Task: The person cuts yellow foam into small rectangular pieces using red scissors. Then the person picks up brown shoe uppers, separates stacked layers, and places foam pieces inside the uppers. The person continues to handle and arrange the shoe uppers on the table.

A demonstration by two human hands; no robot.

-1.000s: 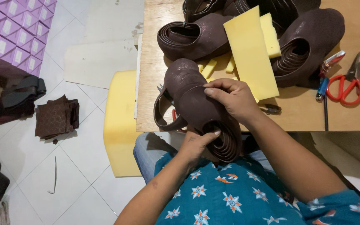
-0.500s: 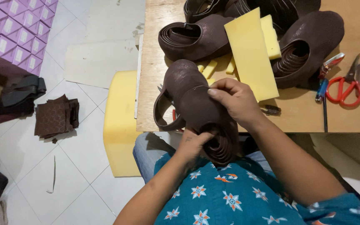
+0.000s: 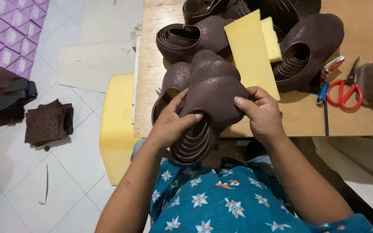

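You hold a stack of brown leather uppers (image 3: 212, 101) at the near edge of the table (image 3: 152, 64), above your lap. Its long axis runs from the table toward you. Your left hand (image 3: 173, 118) clasps the stack's left flank, fingers (image 3: 193, 116) closed over its top; your right hand (image 3: 260, 110) pinches the right edge. Both sit equally near. Yellow foam (image 3: 251, 51) lies just beyond, scissors (image 3: 346, 92) well right.

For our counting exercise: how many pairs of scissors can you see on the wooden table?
1. The red-handled scissors lie on the wooden table near its right edge, right of the yellow foam sheet. Others may be hidden under the brown shoe uppers.
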